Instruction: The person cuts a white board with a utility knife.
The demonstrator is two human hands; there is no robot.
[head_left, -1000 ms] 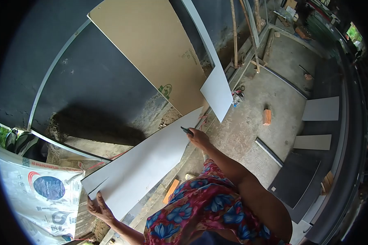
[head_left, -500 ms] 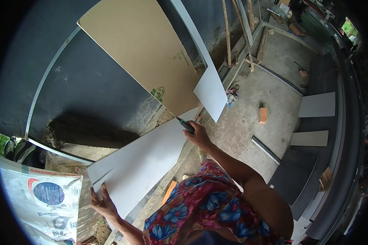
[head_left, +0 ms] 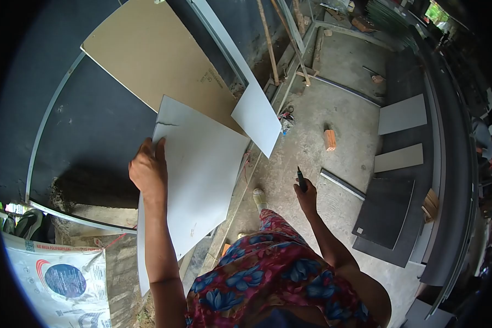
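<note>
My left hand (head_left: pixel 149 170) grips the left edge of a white board (head_left: pixel 202 158), thumb on its face and fingers behind. The board is held at a tilt, with a short dark crack or cut line near its upper left corner. My right hand (head_left: pixel 307 197) is closed around what looks like a utility knife (head_left: pixel 301 180) with a dark green-black handle and a thin tip pointing up. That hand is apart from the board, over the concrete floor. Behind the white board leans a large brown board (head_left: pixel 158 54), its lower part partly covered.
A narrow white panel (head_left: pixel 257 120) leans right of the brown board. On the concrete floor lie a brick (head_left: pixel 329 140) and a metal bar (head_left: pixel 343 184). Dark sheets (head_left: pixel 385 213) lie along the right. A printed sack (head_left: pixel 60 281) is at lower left; bamboo poles (head_left: pixel 268 44) stand behind.
My left hand has come up with the white board's left end, turning and tilting the board. My right hand has moved right with the knife, away from the boards. The view has shifted right.
</note>
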